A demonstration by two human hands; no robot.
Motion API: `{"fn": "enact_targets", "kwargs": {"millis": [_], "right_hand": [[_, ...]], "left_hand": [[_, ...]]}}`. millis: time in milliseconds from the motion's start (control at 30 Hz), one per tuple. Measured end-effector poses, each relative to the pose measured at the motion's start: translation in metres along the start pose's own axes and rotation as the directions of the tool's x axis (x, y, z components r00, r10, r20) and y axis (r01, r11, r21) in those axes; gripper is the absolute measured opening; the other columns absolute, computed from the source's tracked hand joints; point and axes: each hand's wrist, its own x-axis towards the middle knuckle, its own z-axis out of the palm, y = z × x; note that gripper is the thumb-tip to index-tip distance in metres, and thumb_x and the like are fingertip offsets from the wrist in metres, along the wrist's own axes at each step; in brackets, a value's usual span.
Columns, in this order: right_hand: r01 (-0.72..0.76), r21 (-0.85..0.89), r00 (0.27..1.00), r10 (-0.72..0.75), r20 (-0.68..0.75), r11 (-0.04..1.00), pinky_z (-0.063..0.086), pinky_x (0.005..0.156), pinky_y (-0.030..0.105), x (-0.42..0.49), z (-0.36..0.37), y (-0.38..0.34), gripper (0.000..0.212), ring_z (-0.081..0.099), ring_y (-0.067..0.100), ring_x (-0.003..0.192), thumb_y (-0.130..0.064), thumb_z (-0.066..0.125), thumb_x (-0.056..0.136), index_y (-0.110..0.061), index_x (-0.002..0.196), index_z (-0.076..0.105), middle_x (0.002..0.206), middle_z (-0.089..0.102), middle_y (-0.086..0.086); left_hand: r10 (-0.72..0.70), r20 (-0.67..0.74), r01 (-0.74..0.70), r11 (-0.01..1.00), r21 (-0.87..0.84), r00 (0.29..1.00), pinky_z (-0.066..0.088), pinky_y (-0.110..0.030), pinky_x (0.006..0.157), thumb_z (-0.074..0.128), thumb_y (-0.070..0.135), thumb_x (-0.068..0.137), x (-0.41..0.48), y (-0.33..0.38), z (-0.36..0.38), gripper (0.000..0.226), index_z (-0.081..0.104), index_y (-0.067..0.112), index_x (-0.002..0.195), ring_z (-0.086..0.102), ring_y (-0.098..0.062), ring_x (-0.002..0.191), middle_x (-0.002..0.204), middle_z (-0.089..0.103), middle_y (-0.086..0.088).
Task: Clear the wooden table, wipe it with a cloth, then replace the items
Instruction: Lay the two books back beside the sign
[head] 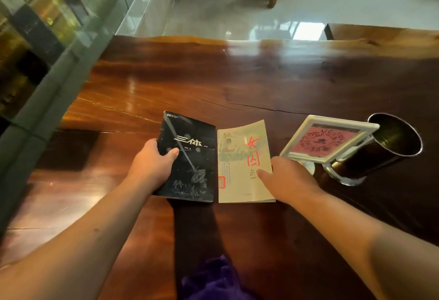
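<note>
- Because two books lie side by side at the centre of the frame, we describe them first: a black book (190, 159) on the left and a cream book (242, 164) with red characters on the right, their inner edges touching, both flat on the glossy wooden table (213, 74).
- Our left hand (152, 164) grips the black book's outer left edge, thumb on the cover and fingers hidden beneath.
- Our right hand (289, 181) rests at the cream book's right edge, thumb on the cover; we cannot tell whether the fingers have closed under it.
- Each book's long axis runs from the bottom of the frame toward the top, titles reading upright to us; the black one leans slightly left.
- Just right of centre, a white-framed QR sign (327, 140) leans against a dark metal cup (394, 147).
- Risk, in our judgement: lifting the cream book could knock the sign, which stands just beside the right hand, and a one-edge grip could let a soft cover flop open.
- A purple cloth (213, 278) lies at the bottom centre.
</note>
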Motion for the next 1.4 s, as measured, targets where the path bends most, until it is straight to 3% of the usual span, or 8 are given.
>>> {"fn": "enact_targets", "kwargs": {"millis": [233, 400, 500, 567, 633, 900, 1200, 1400], "right_hand": [[-0.040, -0.133, 0.999, 0.042, 0.017, 0.990, 0.035, 0.046, 0.028, -0.006, 0.003, 0.004, 0.032, 0.052, 0.008, 0.063, -0.057, 0.056, 0.095, -0.026, 0.091, 0.052, 0.075, 0.053, -0.008], [0.102, -0.256, 0.985, -0.134, -0.109, 0.961, 0.030, 0.043, 0.028, -0.018, -0.006, -0.005, 0.025, 0.043, 0.009, 0.058, -0.049, 0.059, 0.093, -0.027, 0.094, 0.046, 0.080, 0.059, -0.007], [0.273, -0.233, 0.936, -0.314, -0.161, 0.933, 0.043, 0.050, 0.026, -0.022, -0.010, -0.024, 0.039, 0.057, 0.015, 0.079, -0.053, 0.062, 0.092, -0.028, 0.119, 0.050, 0.103, 0.063, -0.005], [0.379, -0.212, 0.896, -0.415, -0.160, 0.901, 0.055, 0.074, 0.035, -0.025, -0.014, -0.036, 0.059, 0.057, 0.020, 0.110, -0.057, 0.064, 0.090, -0.031, 0.139, 0.044, 0.129, 0.059, -0.004], [0.442, -0.229, 0.862, -0.482, -0.160, 0.867, 0.052, 0.093, 0.042, -0.029, -0.019, -0.047, 0.070, 0.049, 0.023, 0.125, -0.059, 0.064, 0.090, -0.031, 0.148, 0.038, 0.143, 0.052, -0.003], [0.478, -0.260, 0.817, -0.533, -0.219, 0.839, 0.049, 0.091, 0.042, -0.071, -0.023, -0.081, 0.062, 0.052, 0.024, 0.114, -0.055, 0.065, 0.089, -0.025, 0.142, 0.050, 0.130, 0.058, 0.001], [0.506, -0.239, 0.764, -0.559, -0.321, 0.829, 0.047, 0.092, 0.044, -0.116, -0.029, -0.077, 0.059, 0.050, 0.025, 0.114, -0.051, 0.068, 0.089, -0.023, 0.138, 0.052, 0.128, 0.058, 0.003], [0.556, -0.225, 0.733, -0.600, -0.322, 0.800, 0.048, 0.092, 0.046, -0.164, -0.017, -0.055, 0.059, 0.051, 0.027, 0.114, -0.050, 0.067, 0.087, -0.023, 0.137, 0.052, 0.127, 0.058, 0.004]], "left_hand": [[0.022, 0.059, -0.028, 0.994, 0.105, 0.998, 0.049, -0.041, 0.087, 0.076, 0.042, 0.089, -0.002, 0.012, 0.014, 0.066, 0.049, 0.022, 0.145, 0.062, -0.032, 0.118, 0.133, 0.067, -0.005], [0.015, 0.136, -0.046, 0.972, 0.228, 0.991, 0.054, -0.051, 0.099, 0.079, 0.049, 0.079, -0.015, 0.007, 0.004, 0.094, 0.030, 0.029, 0.157, 0.060, -0.032, 0.123, 0.146, 0.054, -0.007], [0.156, 0.120, -0.190, 0.909, 0.372, 0.980, 0.050, -0.051, 0.103, 0.075, 0.055, 0.079, -0.027, 0.007, -0.005, 0.086, 0.038, 0.030, 0.153, 0.053, -0.032, 0.128, 0.145, 0.053, -0.007], [0.326, 0.108, -0.338, 0.821, 0.461, 0.939, 0.052, -0.049, 0.099, 0.071, 0.060, 0.081, -0.038, 0.013, -0.014, 0.071, 0.050, 0.032, 0.142, 0.050, -0.029, 0.125, 0.138, 0.056, -0.001], [0.461, 0.148, -0.466, 0.717, 0.518, 0.875, 0.054, -0.046, 0.093, 0.067, 0.064, 0.082, -0.049, 0.021, -0.023, 0.058, 0.058, 0.033, 0.130, 0.051, -0.024, 0.119, 0.129, 0.059, 0.003], [0.622, 0.357, -0.713, 0.542, 0.445, 0.696, 0.051, -0.036, 0.078, 0.062, 0.061, 0.088, -0.100, 0.014, -0.048, 0.028, 0.065, 0.034, 0.097, 0.056, -0.017, 0.099, 0.100, 0.063, 0.007], [0.559, 0.459, -0.723, 0.520, 0.455, 0.690, 0.050, -0.036, 0.070, 0.057, 0.072, 0.081, -0.165, -0.014, -0.025, 0.044, 0.065, 0.029, 0.085, 0.059, -0.017, 0.088, 0.090, 0.059, 0.010], [0.242, 0.458, -0.515, 0.503, 0.694, 0.855, 0.036, -0.034, 0.050, 0.052, 0.094, 0.066, -0.216, -0.046, -0.014, 0.074, 0.059, 0.020, 0.065, 0.057, -0.019, 0.063, 0.066, 0.059, 0.005]]}}
